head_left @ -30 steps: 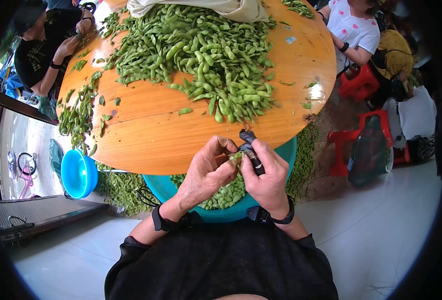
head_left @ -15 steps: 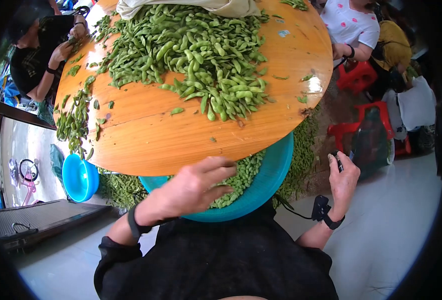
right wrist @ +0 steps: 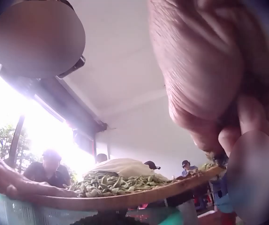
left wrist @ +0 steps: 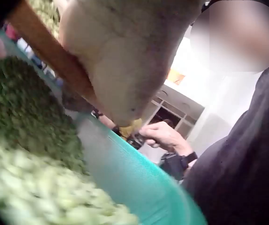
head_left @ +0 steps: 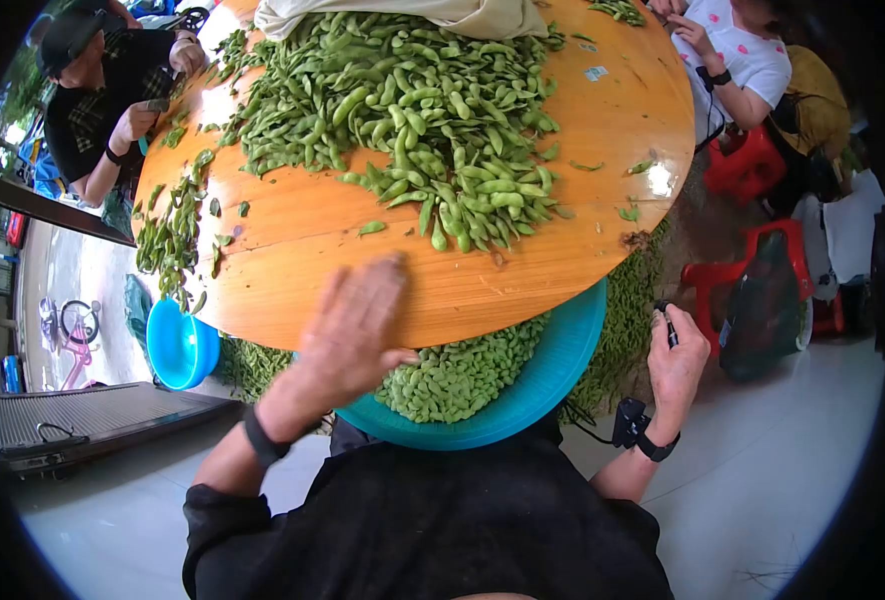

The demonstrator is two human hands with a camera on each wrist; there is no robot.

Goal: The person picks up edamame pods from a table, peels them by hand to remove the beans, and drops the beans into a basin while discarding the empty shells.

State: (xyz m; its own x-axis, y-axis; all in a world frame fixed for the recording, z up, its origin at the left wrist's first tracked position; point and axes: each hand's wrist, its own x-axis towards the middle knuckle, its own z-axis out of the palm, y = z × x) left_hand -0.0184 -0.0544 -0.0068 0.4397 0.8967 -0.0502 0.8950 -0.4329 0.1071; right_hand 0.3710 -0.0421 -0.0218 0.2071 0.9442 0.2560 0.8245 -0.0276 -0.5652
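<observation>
My left hand (head_left: 352, 325) lies with fingers extended over the front of the round wooden table (head_left: 522, 285), palm down and somewhat blurred. Its thumb points over the turquoise basin (head_left: 574, 350), which holds a heap of shelled green soybeans (head_left: 457, 378). Right of the basin, my right hand (head_left: 677, 365) is raised above the floor with its fingers curled. It holds a small black cylinder-shaped object (head_left: 671, 333), partly hidden by the fingers. Beyond my left hand, a big pile of soybean pods (head_left: 412, 130) covers the table's middle.
A pale cloth (head_left: 402, 15) covers the pile's back. More pods (head_left: 174, 230) line the table's left edge. A blue bowl (head_left: 182, 345) stands below at left; pods (head_left: 632, 310) lie on the floor. People sit on both sides, with a red stool (head_left: 712, 285) at right.
My hands, together over the basin with a pod a second ago, have separated. The right moved out right with the black object. The left swung forward onto the table, fingers spread out.
</observation>
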